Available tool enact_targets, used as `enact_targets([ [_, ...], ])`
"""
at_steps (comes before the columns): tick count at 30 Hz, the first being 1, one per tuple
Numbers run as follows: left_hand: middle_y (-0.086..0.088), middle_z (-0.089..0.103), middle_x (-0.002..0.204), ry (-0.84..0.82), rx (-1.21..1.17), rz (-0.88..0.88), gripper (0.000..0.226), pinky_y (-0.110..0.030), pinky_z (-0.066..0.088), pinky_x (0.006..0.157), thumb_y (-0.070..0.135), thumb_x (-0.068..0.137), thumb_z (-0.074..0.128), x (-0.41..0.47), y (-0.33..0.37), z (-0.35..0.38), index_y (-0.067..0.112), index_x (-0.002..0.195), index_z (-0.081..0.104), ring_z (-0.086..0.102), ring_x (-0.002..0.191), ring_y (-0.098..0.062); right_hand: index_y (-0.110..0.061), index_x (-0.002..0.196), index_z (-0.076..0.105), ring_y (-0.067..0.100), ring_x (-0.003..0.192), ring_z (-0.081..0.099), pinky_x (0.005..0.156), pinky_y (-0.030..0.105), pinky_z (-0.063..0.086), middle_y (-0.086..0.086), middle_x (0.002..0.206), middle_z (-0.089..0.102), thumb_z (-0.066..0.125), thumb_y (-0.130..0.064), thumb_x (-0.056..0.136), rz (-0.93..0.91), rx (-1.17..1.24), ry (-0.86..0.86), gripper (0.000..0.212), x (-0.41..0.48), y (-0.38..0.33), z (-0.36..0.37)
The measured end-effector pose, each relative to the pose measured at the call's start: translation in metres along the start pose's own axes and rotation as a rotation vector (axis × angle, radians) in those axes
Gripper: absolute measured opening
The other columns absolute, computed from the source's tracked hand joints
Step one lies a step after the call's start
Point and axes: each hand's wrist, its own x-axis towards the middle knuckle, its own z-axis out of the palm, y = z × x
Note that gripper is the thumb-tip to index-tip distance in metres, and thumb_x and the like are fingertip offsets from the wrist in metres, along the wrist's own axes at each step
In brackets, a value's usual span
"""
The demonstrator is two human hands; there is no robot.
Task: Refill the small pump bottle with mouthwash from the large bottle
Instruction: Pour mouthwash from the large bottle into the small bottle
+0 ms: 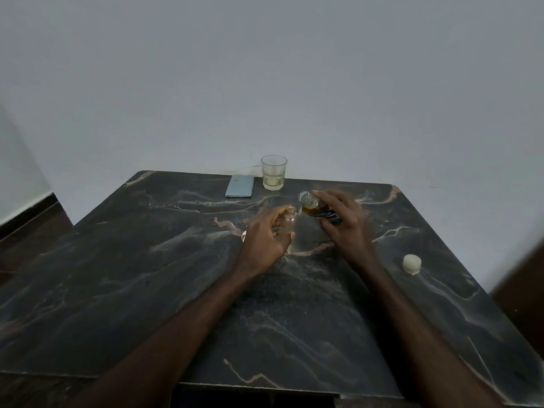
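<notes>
— Fingers (275, 214) of the left hand (265, 240): what are they doing?

— Curled round the small clear bottle (290, 221), thumb on one side, the rest on the other. It is upright with its neck open, nearer the person than the drinking glass (273, 172) and about in line with it.

— Is it standing on the tabletop (147, 275)?

— Its base is low, right at the marble, but the palm covers too much for me to say whether it touches.

— And the right hand (344, 222)?

— Its fingers wrap the large bottle (312, 205) from above, grasping the labelled body. That bottle is tilted, open mouth pointing toward the small bottle's neck, close to it yet apart. It sits nearer than the glass and slightly to the glass's right. Amber liquid (309, 212) pools in its lower side.

— Is anything running out of it?

— No stream shows; the picture is too blurred there to be sure.

— What else is about?

— The glass holds a little pale liquid. A grey-blue flat thing (240, 186) lies just left of the glass. A white cap (412, 263) rests well apart, nearer than the glass and far to its right.
</notes>
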Motion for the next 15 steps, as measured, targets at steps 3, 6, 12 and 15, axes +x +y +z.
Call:
enact_targets([
  [3, -0.002, 0.068, 0.128, 0.013, 0.011, 0.013, 0.055, 0.0, 0.047, 0.084, 0.009, 0.089, 0.078, 0.0002, -0.0009, 0.0013, 0.014, 0.141, 0.06, 0.067, 0.109, -0.01, -0.01, 0.138, 0.066, 0.023, 0.117, 0.06, 0.094, 0.037, 0.054, 0.013, 0.13, 0.063, 0.072, -0.005, 0.082, -0.01, -0.02, -0.014, 0.056, 0.0001, -0.0004, 0.0002],
  [6, -0.004, 0.067, 0.13, 0.015, 0.029, 0.028, 0.057, -0.001, 0.047, 0.085, 0.007, 0.088, 0.078, -0.0002, -0.0024, 0.0032, 0.012, 0.142, 0.059, 0.066, 0.109, -0.009, -0.009, 0.137, 0.066, 0.024, 0.116, 0.061, 0.094, 0.035, 0.053, 0.013, 0.129, 0.064, 0.067, -0.012, 0.085, -0.045, -0.049, -0.015, 0.052, 0.0023, -0.0045, -0.0014],
  [12, -0.006, 0.068, 0.131, 0.027, 0.032, 0.031, 0.062, -0.001, 0.047, 0.086, 0.008, 0.089, 0.078, -0.0016, -0.005, 0.005, 0.011, 0.146, 0.057, 0.066, 0.11, -0.009, -0.014, 0.139, 0.066, 0.024, 0.116, 0.062, 0.095, 0.035, 0.053, 0.01, 0.13, 0.064, 0.075, 0.005, 0.08, -0.081, -0.095, -0.026, 0.062, 0.001, -0.0087, -0.0015],
  [15, -0.006, 0.069, 0.131, 0.023, 0.025, 0.022, 0.063, -0.004, 0.049, 0.089, 0.009, 0.089, 0.078, -0.0019, -0.0066, 0.006, 0.012, 0.148, 0.055, 0.067, 0.113, -0.01, -0.015, 0.14, 0.065, 0.027, 0.119, 0.062, 0.094, 0.043, 0.055, 0.01, 0.133, 0.063, 0.073, 0.004, 0.082, -0.09, -0.121, -0.041, 0.061, 0.0018, -0.0057, -0.0002],
])
